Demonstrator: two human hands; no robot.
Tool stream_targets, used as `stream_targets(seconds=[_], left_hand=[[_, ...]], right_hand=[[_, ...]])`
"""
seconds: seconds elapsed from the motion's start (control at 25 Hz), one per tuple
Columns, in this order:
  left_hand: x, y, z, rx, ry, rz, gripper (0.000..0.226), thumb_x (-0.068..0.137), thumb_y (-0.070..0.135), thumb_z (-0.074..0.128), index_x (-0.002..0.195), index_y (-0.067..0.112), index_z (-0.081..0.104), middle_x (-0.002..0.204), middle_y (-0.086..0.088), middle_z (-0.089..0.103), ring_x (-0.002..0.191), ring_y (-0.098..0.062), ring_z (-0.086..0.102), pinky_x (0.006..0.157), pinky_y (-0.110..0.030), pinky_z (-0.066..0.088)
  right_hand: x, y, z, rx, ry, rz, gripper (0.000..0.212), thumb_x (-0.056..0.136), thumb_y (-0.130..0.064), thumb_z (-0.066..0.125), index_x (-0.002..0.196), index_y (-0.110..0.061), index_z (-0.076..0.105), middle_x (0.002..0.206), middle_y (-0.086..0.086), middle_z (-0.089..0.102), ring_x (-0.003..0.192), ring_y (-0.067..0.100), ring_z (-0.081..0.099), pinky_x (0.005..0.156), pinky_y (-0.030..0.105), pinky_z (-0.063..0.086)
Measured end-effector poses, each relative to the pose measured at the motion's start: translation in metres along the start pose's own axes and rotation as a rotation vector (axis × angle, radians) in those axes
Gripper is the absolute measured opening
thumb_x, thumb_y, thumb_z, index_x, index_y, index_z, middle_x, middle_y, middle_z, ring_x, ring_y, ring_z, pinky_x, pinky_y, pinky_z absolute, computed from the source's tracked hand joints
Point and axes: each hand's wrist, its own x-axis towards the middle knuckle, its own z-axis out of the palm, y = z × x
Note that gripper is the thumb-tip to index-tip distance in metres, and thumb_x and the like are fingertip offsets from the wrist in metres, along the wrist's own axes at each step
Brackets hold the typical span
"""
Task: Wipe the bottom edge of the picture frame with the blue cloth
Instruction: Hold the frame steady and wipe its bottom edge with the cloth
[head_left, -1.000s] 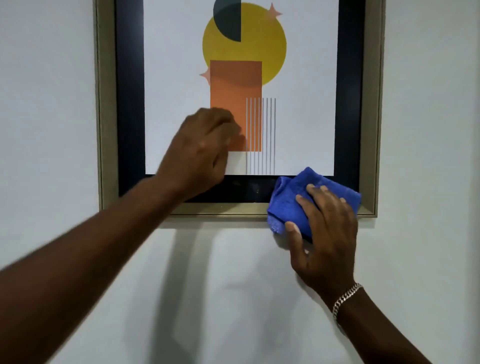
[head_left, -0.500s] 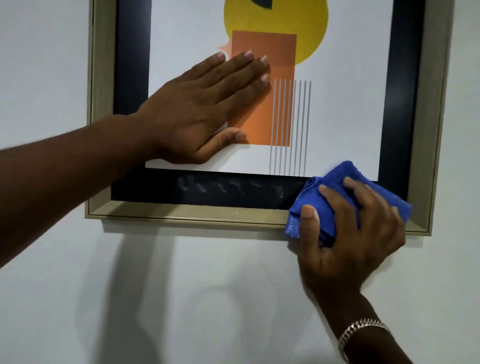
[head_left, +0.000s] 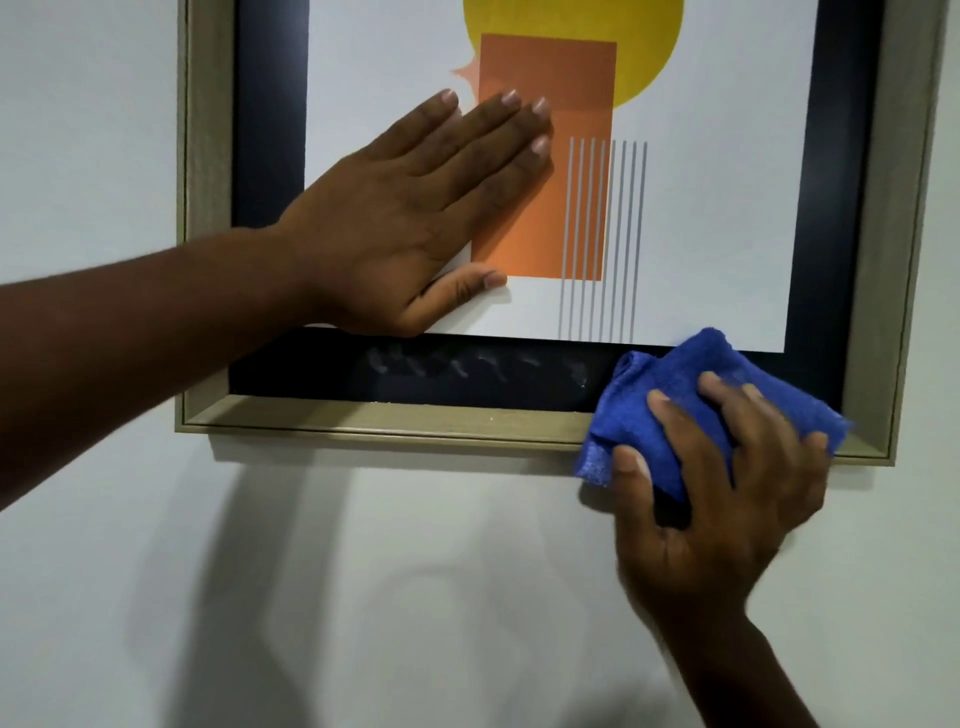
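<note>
At five o'clock, right hand (head_left: 722, 478) clutches soft, bunched blue cloth (head_left: 675, 410) against rigid picture frame (head_left: 395, 418); left hand (head_left: 415, 218) flat, open at ten

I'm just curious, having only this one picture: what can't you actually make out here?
- Head view: the top of the picture frame is cut off by the upper image edge.
- The frame's bottom edge under the blue cloth is covered by the cloth and the right hand.
- Part of the print lies hidden under the flat left hand.
- The pale smudges on the dark border: dust or fingerprints, unclear.
</note>
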Motion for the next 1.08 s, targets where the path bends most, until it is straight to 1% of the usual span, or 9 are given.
stream_targets(seconds=[0.12,0.28,0.32,0.44,0.6,0.76,0.92,1.0,1.08], left_hand=[[-0.002,0.0,0.001,-0.008,0.015,0.0,0.078,0.097,0.057,0.015,0.154,0.005,0.004,0.165,-0.017,0.004,0.153,-0.029,0.002,0.125,-0.05,0.01],[0.0,-0.006,0.001,-0.032,0.012,0.024,0.079,0.096,0.059,0.013,0.155,0.007,0.004,0.165,-0.016,0.004,0.153,-0.028,0.002,0.125,-0.05,0.01],[-0.001,-0.009,0.001,-0.027,0.001,0.047,0.079,0.096,0.059,0.011,0.155,0.007,0.003,0.165,-0.016,0.004,0.153,-0.028,0.002,0.125,-0.05,0.01],[-0.002,-0.018,0.002,-0.005,0.002,0.1,0.078,0.096,0.059,0.007,0.155,0.008,0.002,0.165,-0.015,0.003,0.153,-0.028,0.001,0.125,-0.051,0.01],[-0.001,-0.017,0.005,-0.017,0.022,0.109,0.078,0.096,0.059,0.01,0.155,0.009,0.002,0.165,-0.015,0.003,0.153,-0.027,0.001,0.125,-0.051,0.01],[-0.003,-0.019,0.007,-0.026,0.042,0.102,0.078,0.096,0.059,0.01,0.155,0.009,0.002,0.165,-0.014,0.003,0.153,-0.026,0.001,0.125,-0.051,0.01],[-0.003,-0.017,0.004,-0.025,0.034,0.1,0.078,0.096,0.06,0.009,0.155,0.009,0.001,0.165,-0.015,0.002,0.153,-0.028,0.001,0.125,-0.052,0.01],[-0.005,-0.015,0.005,-0.03,0.034,0.085,0.08,0.095,0.061,0.008,0.155,0.009,0.001,0.165,-0.014,0.003,0.153,-0.027,0.001,0.125,-0.051,0.009],[-0.006,-0.016,0.006,-0.032,0.045,0.062,0.081,0.094,0.062,0.01,0.155,0.009,0.001,0.165,-0.014,0.003,0.153,-0.027,0.002,0.125,-0.051,0.01]], right_hand=[[0.01,-0.013,0.01,-0.044,0.029,0.152,0.038,0.099,-0.047,0.048,0.126,-0.024,0.061,0.14,0.009,0.057,0.137,0.029,0.045,0.122,0.045,0.014],[-0.005,-0.011,0.001,-0.017,-0.059,-0.045,0.04,0.098,-0.045,0.052,0.133,-0.024,0.056,0.142,0.008,0.056,0.138,0.026,0.045,0.121,0.047,0.018],[-0.004,-0.005,-0.003,-0.026,-0.062,-0.044,0.041,0.099,-0.044,0.051,0.134,-0.024,0.055,0.142,0.009,0.055,0.138,0.026,0.045,0.121,0.047,0.019],[0.008,-0.014,0.009,-0.045,-0.005,0.113,0.041,0.101,-0.046,0.047,0.134,-0.024,0.055,0.143,0.009,0.054,0.138,0.026,0.044,0.12,0.047,0.019],[-0.01,-0.025,0.007,-0.027,-0.07,-0.036,0.044,0.101,-0.048,0.043,0.138,-0.026,0.051,0.147,0.01,0.05,0.143,0.025,0.039,0.122,0.049,0.016],[0.002,-0.032,0.015,-0.071,0.004,0.145,0.046,0.102,-0.051,0.037,0.139,-0.026,0.051,0.151,0.011,0.046,0.145,0.027,0.035,0.123,0.051,0.01],[-0.012,-0.038,0.012,-0.019,-0.064,-0.028,0.044,0.101,-0.047,0.042,0.137,-0.024,0.053,0.148,0.011,0.05,0.144,0.027,0.038,0.123,0.051,0.014],[-0.009,-0.022,0.005,-0.042,-0.041,0.021,0.043,0.102,-0.045,0.043,0.135,-0.021,0.054,0.146,0.014,0.051,0.143,0.03,0.039,0.123,0.051,0.015],[0.001,-0.025,0.014,-0.068,0.007,0.147,0.043,0.102,-0.046,0.042,0.133,-0.02,0.057,0.144,0.014,0.052,0.141,0.031,0.04,0.122,0.054,0.017]])
